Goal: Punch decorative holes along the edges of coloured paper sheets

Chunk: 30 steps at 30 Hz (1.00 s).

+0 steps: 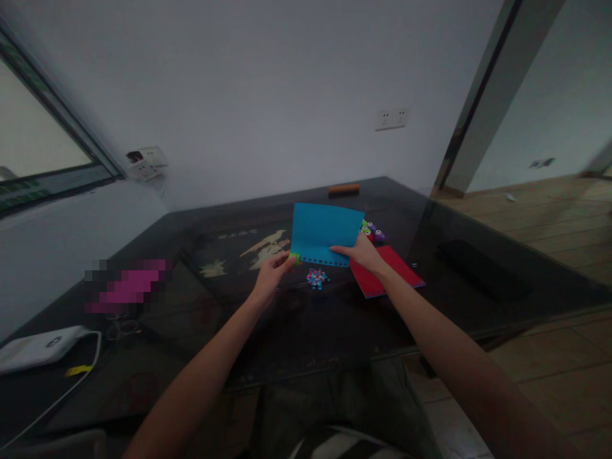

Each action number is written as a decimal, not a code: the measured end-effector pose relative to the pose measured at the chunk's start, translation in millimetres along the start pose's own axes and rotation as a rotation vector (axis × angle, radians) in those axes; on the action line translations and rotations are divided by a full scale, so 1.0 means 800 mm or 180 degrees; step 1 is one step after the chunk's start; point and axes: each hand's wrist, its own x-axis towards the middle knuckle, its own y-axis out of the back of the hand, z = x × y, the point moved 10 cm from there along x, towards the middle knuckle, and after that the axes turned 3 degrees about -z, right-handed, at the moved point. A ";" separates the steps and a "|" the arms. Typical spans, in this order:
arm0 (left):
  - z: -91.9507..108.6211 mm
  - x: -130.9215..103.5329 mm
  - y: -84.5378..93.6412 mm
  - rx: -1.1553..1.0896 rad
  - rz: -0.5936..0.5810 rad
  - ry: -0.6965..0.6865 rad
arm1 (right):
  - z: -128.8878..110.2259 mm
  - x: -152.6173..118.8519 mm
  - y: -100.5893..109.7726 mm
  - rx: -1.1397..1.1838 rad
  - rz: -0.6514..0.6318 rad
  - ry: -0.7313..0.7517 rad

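A blue sheet of paper [325, 229] is held up over the dark table, with a row of small punched shapes along its lower edge. My right hand [362, 254] grips its lower right side, thumb on the front. At the lower left corner, my left hand [276, 266] is closed on a small green paper punch [294, 258], which sits at the sheet's edge. Blue, white and red paper bits [316, 278] lie in a small heap just below. Red paper [389, 273] with holes along its near edge lies under my right forearm. Several colourful punches [371, 231] are partly hidden behind the blue sheet.
The dark table [287, 331] stands against a wall. At its back lies an orange-brown roll [343, 189]; a black case [473, 264] rests on the right. To the left are a blurred pink item [129, 285] and a white device [43, 347] with a cable.
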 end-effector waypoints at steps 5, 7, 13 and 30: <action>0.001 0.000 -0.001 0.0011 -0.0022 -0.0020 | 0.001 0.001 0.002 -0.0023 0.0045 0.0017; 0.003 -0.001 -0.002 0.0023 -0.0068 -0.0027 | 0.001 0.001 0.002 -0.0036 0.0051 0.0030; 0.005 -0.001 -0.001 0.0005 -0.0026 0.0006 | -0.001 0.000 0.002 -0.0013 0.0050 0.0009; 0.002 0.000 -0.001 -0.0060 -0.0076 -0.0049 | 0.000 0.000 0.003 -0.0081 0.0070 0.0023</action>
